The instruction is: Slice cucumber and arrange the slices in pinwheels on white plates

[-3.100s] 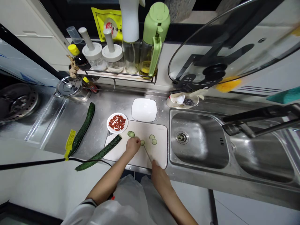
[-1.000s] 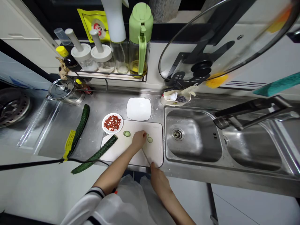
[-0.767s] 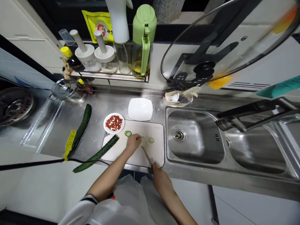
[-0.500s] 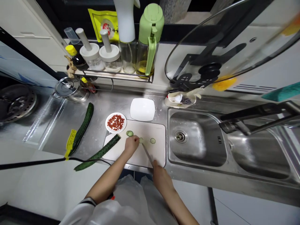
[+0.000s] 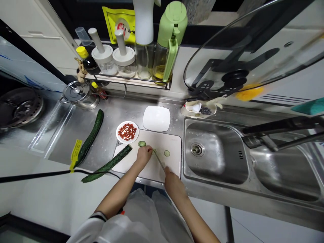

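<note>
Here, we see a thin, pale-green cucumber slice (image 5: 154, 150) on the white rectangular cutting board (image 5: 164, 172), just right of the left hand (image 5: 144, 154) and at the far tip of the slim grey knife (image 5: 160, 161). The right hand (image 5: 174, 184) is clamped on the knife's near end; the left fingers are drawn together beside the slice, though we cannot tell whether they pinch it. We judge the slice light, limp, wet and easily torn, apt to slide or cling to the blade; we would steady it gently by its left rim, clear of the edge. At near left, across the board's border, lies a long, dark-green, bumpy cut cucumber (image 5: 108, 165), which we expect to be heavier, firm and best grasped around its middle.
</note>
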